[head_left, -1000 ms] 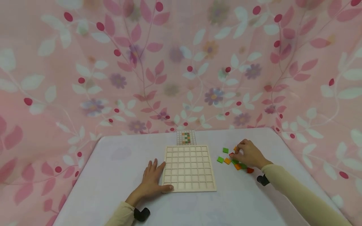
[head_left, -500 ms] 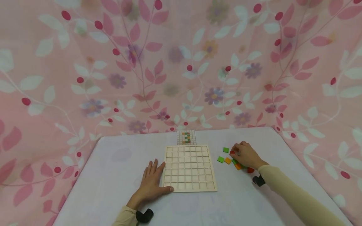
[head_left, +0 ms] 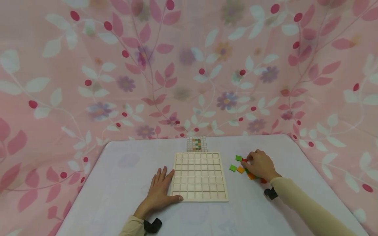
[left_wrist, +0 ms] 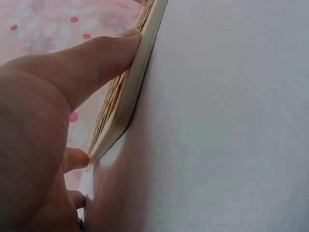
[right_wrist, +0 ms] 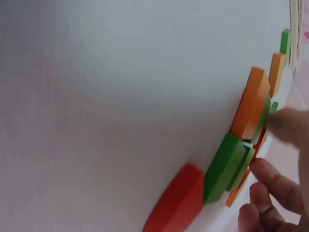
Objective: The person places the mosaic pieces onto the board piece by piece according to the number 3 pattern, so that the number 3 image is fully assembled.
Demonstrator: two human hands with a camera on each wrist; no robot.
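A pale wooden grid board (head_left: pixel 199 177) lies on the white table. My left hand (head_left: pixel 159 188) rests at its left side with the fingers spread. In the left wrist view, the thumb (left_wrist: pixel 104 58) lies on the board's near rim. My right hand (head_left: pixel 261 164) is low over a small pile of coloured tiles, fingers bent. A red tile (head_left: pixel 244 160) shows at its fingertips, and I cannot tell whether they pinch it. In the right wrist view, orange tile (right_wrist: pixel 251 104), green tile (right_wrist: pixel 224 166) and red tile (right_wrist: pixel 176 200) lie beside the fingers; the hand hides part of the pile.
A card (head_left: pixel 197 144) printed with a grid of orange, green and red squares lies behind the board. Green tile (head_left: pixel 233 168) and orange tile (head_left: pixel 240 169) lie between board and pile, with another green tile (head_left: pixel 238 158) farther back. A pink floral cloth (head_left: pixel 183 82) hangs behind the table.
My right hand has shifted slightly left and nearer over the tiles; an orange tile seen at its fingertips is now covered. My left hand stays at the board. The head view has shifted slightly.
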